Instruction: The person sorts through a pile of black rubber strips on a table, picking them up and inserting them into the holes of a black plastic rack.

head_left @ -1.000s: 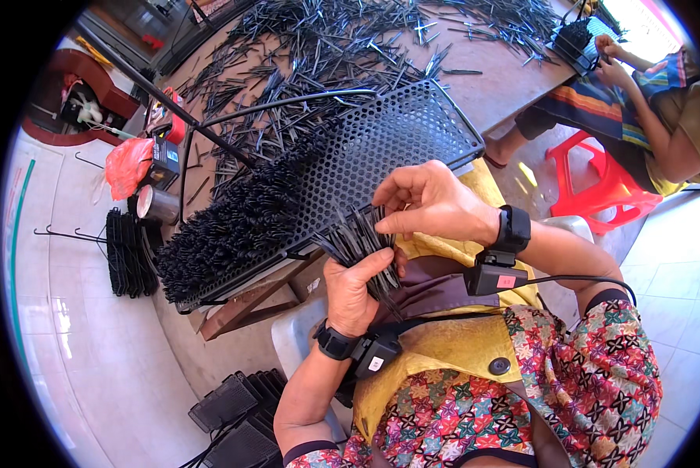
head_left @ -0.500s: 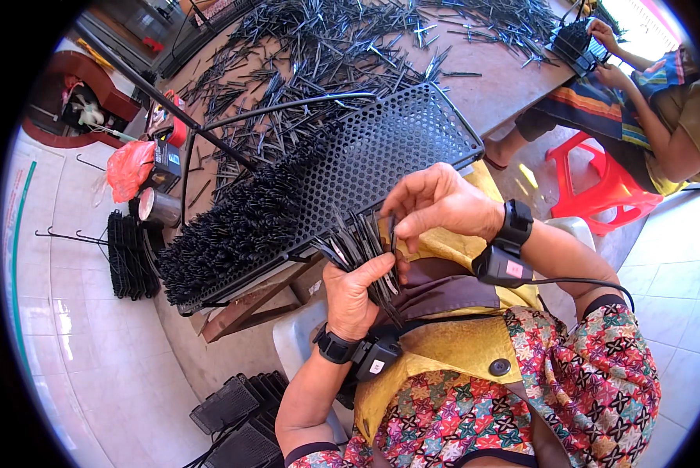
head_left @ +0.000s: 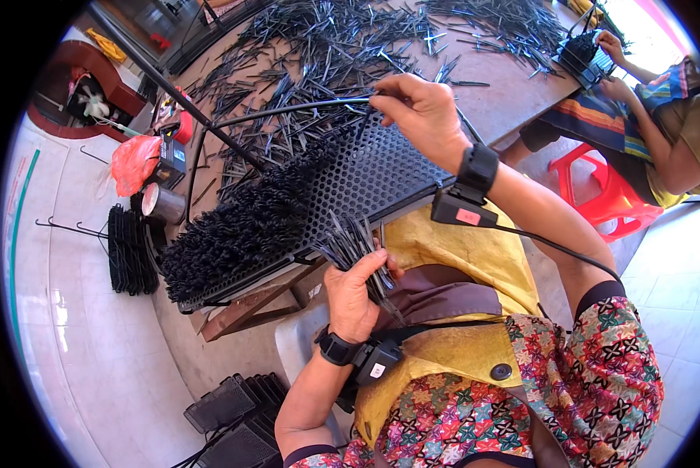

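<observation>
My left hand point(head_left: 353, 303) is closed around a bundle of thin dark strips point(head_left: 351, 248), whose tips fan out above the thumb. Over the far part of a black perforated rack point(head_left: 393, 168), my right hand point(head_left: 428, 117) pinches a single dark strip point(head_left: 363, 125) between thumb and fingertips. The strip points down toward the rack's holes; I cannot tell whether its lower end is in one. Upright strips point(head_left: 241, 222) stand densely packed across the rack's left part. The holes on the right part are bare.
Loose dark strips point(head_left: 311, 70) cover the brown table point(head_left: 486, 109) behind the rack. A black bar frame point(head_left: 159, 82) rises at the rack's left. A co-worker point(head_left: 662, 132) handles a small black rack at the right, near a red stool point(head_left: 600, 187). Black racks point(head_left: 237, 409) lie below left.
My right hand has moved from beside the bundle up and away to the rack's far part, carrying one strip. The left hand with its bundle has barely moved.
</observation>
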`<state>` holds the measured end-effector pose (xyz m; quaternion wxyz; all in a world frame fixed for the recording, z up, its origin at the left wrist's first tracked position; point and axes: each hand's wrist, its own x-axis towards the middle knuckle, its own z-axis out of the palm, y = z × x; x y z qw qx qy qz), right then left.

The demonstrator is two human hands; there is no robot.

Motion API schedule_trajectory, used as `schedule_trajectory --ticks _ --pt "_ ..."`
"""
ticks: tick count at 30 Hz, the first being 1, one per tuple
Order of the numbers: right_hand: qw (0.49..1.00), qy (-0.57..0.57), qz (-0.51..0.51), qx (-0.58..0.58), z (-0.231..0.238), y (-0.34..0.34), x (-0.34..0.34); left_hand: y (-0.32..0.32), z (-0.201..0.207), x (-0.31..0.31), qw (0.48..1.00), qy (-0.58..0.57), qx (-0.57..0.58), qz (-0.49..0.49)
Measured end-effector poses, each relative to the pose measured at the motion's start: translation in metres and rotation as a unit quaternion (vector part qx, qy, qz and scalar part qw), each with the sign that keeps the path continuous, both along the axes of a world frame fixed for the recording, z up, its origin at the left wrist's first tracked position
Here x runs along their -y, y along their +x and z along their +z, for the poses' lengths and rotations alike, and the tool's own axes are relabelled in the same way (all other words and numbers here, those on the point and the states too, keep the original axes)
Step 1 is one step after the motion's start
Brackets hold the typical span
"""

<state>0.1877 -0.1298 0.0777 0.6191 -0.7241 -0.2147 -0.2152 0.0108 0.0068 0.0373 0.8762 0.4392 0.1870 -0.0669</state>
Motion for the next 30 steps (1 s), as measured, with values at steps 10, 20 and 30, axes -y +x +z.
schedule_trajectory --ticks 10,20,30 --pt "0.956 -0.235 -0.002 0.176 -0.017 0.024 -0.018 0.001 0.009 0.004 1.0 -0.012 -0.006 0.004" --pt "0.915 -0.253 0.251 -0.19 0.011 -0.05 -0.001 0.001 0.005 0.002 0.999 -0.01 0.045 -0.025" --pt "0.88 -0.065 0.318 -0.348 -0.006 -0.08 0.022 -0.002 0.008 0.007 0.997 -0.017 0.057 -0.041"
